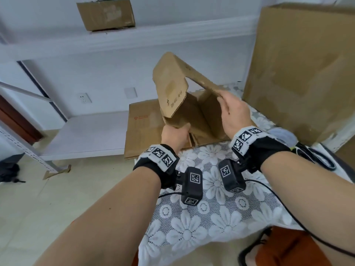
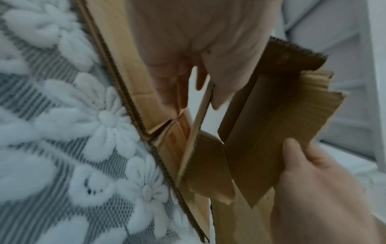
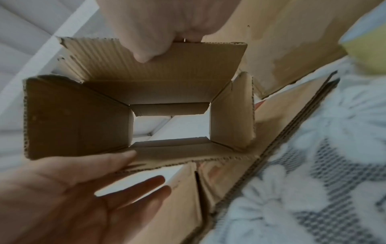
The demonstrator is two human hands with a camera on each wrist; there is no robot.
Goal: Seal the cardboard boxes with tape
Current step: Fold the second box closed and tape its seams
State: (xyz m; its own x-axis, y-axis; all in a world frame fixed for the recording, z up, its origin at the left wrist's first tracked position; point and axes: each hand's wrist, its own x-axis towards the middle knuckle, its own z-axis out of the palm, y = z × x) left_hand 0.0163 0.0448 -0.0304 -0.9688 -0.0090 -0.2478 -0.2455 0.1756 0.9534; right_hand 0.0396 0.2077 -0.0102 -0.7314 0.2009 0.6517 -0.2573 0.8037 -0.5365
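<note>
Cardboard feel: I judge the box (image 1: 184, 100) light, stiff, easily creased.
Left hand (image 1: 175, 136): fingers straight, thumb on a low flap.
Right hand (image 1: 233, 112): pinching the upper panel edge.
Box place: held above the flat cardboard (image 1: 143, 131), both ends open.
Grip: I'd hold panels near folds.

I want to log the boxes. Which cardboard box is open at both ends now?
The small box held between the left hand and right hand: you see straight through it. The large box stands untouched.

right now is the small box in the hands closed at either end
No, open at both ends. In the right wrist view the small box is a hollow tube, flaps spread, daylight showing through. Both the left hand and right hand hold it.
</note>
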